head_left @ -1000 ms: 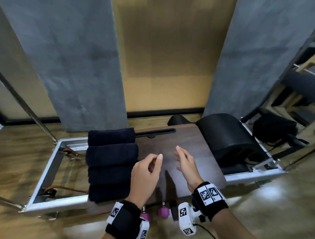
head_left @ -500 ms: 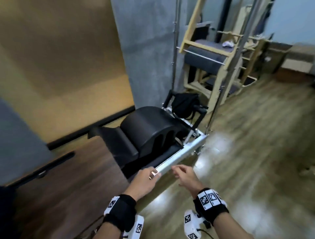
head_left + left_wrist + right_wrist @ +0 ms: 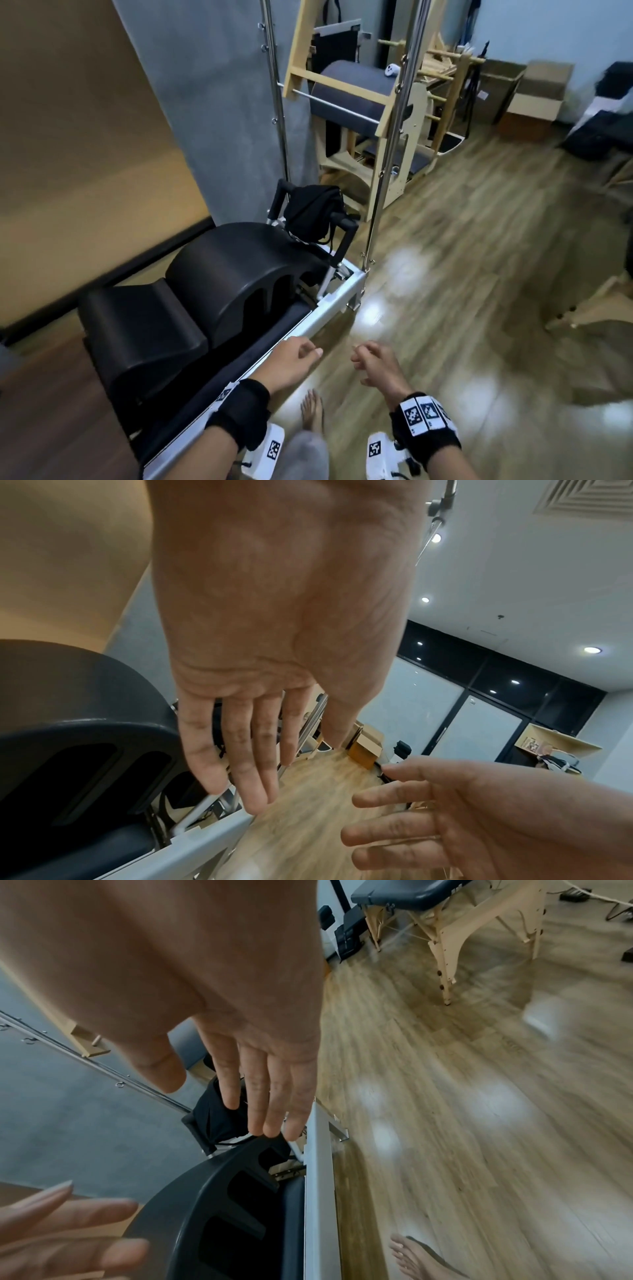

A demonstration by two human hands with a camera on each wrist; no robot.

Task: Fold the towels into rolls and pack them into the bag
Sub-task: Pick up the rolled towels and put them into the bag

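Note:
No towels show in any view now. A black bag (image 3: 313, 214) hangs on the padded handle at the far end of the exercise machine; in the right wrist view the bag (image 3: 219, 1123) sits just past my fingertips. My left hand (image 3: 294, 358) hovers over the machine's metal rail with relaxed fingers and holds nothing. My right hand (image 3: 371, 359) floats beside it over the wooden floor, also empty. The left wrist view shows the left hand (image 3: 240, 750) with straight fingers and the right hand (image 3: 445, 818) spread below it. Both hands are well short of the bag.
A black arched barrel (image 3: 239, 274) and a black pad (image 3: 137, 329) lie on the machine's grey frame (image 3: 329, 308). Steel poles (image 3: 387, 154) rise at its end. A wooden ladder barrel (image 3: 359, 85) and cardboard boxes (image 3: 534, 92) stand beyond. My bare foot (image 3: 311, 411) is on the floor.
The view has swung right, away from the dark rolled towels on the brown board, toward the bag end of the machine. Both empty hands have left the board and moved right.

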